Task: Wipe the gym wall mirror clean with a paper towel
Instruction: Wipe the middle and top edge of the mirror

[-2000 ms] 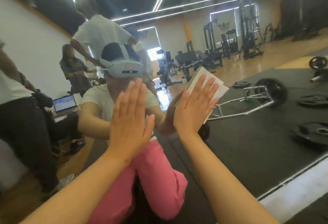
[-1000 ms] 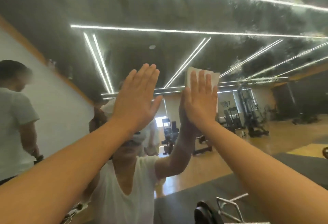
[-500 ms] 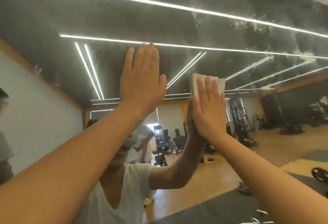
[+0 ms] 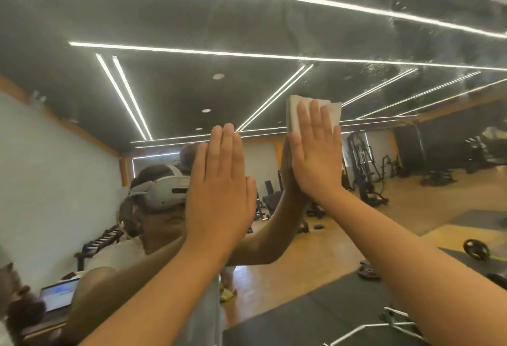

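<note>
The wall mirror (image 4: pixel 247 16) fills the view, reflecting a dark ceiling with light strips, gym machines (image 4: pixel 365 170) far right and a laptop (image 4: pixel 59 295) low on the left, with hazy smears (image 4: pixel 397 68) on the upper right glass. The right hand (image 4: pixel 315 153) lies flat, fingers straight, pressing a folded white paper towel (image 4: pixel 294 115) against the mirror right of centre. The left hand (image 4: pixel 219 189) is just left of it and lower, flat and holding nothing; whether it touches the glass cannot be told.
</note>
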